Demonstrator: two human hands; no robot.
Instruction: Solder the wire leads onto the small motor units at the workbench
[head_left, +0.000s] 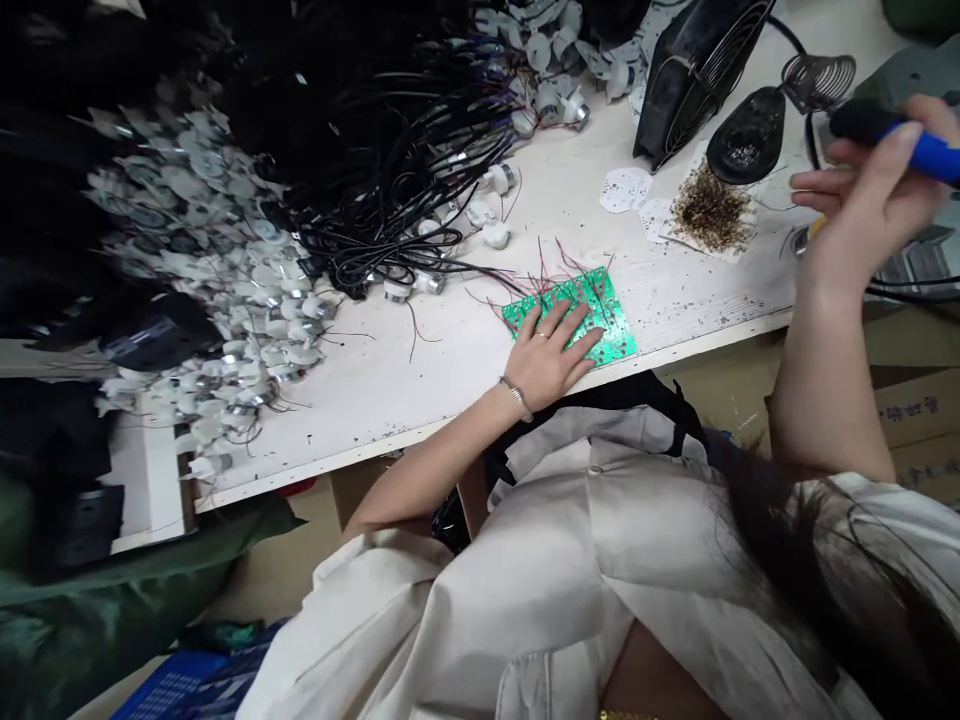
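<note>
The green circuit board (570, 315) lies flat near the counter's (360, 390) front edge, about midway along it, with thin red leads (571, 262) rising from its surface. The left hand (544, 355) rests across the board's lower part, its fingers (559, 325) spread apart and flat, pinning the board in place; a metal bracelet (516, 398) sits on that wrist. The right hand (870, 190) is raised past the counter's far right end, its fingers (814, 180) curled around the blue-and-black handle of what looks like a soldering iron (900, 145), whose tip cannot be seen.

Close to that hand, toward the counter's back edge, stands a black iron stand (746, 135) with a wire coil holder (817, 82), probably kept there so the tool can be parked within easy reach. A caged black fan (697, 75) beside it appears aimed across the work, likely to move fumes away. A heap of brown scraps (709, 210) sits on white paper near two white round boards (625, 188). Toward the counter's left end, tangled black wires (375, 190) trail from small white-and-metal cylinders (495, 235), massed together and away from the board, which leaves the front of the counter open for handling it.
</note>
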